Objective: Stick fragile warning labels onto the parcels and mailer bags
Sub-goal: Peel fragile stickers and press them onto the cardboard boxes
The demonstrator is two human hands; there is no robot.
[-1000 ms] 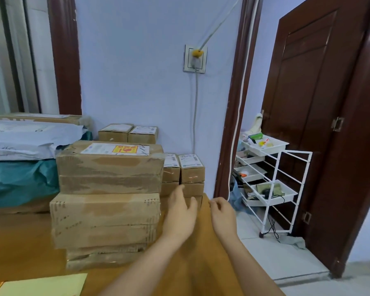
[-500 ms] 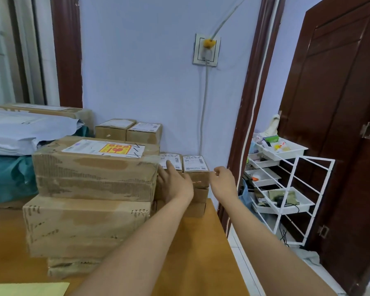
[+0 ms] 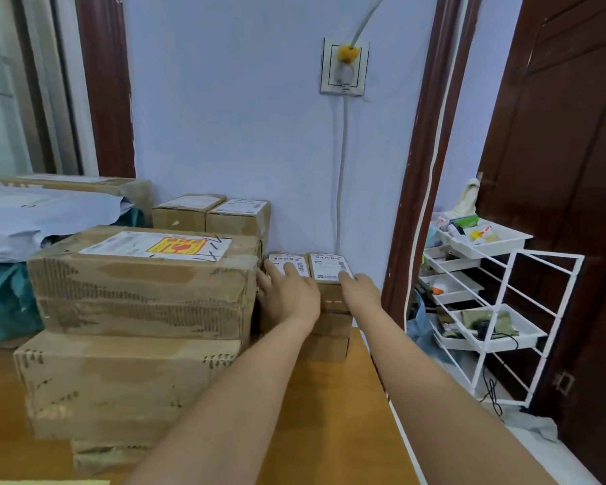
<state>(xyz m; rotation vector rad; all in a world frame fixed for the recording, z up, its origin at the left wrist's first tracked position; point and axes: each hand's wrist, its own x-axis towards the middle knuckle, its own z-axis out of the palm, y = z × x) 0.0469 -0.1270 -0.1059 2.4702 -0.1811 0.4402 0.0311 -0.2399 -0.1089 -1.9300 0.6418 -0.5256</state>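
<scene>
We are reaching for two small brown cardboard parcels sitting side by side on top of a short stack against the wall, at the far right corner of the wooden table [image 3: 333, 414]. The left small parcel [image 3: 287, 262] and the right small parcel [image 3: 329, 267] are each wearing a white shipping slip with barcodes on the lid, and neither is showing a yellow sticker. Our left hand [image 3: 287, 295] is lying flat over the left one, fingers straight and slightly spread, fingertips resting on its slip. Our right hand [image 3: 359, 288] is resting against the near right corner of the right one, one finger lying on the lid; we cannot tell how its other fingers are lying. Just beside them on the left, a large taped carton [image 3: 140, 292] is sitting on a stack of bigger cartons, its white slip carrying a yellow and red fragile label [image 3: 177, 246]. Behind it, two more small boxes [image 3: 210, 213] are standing against the wall, and white mailer bags [image 3: 32, 222] are lying piled at the far left. A white wire rack [image 3: 497, 309] is standing on the floor to the right.
</scene>
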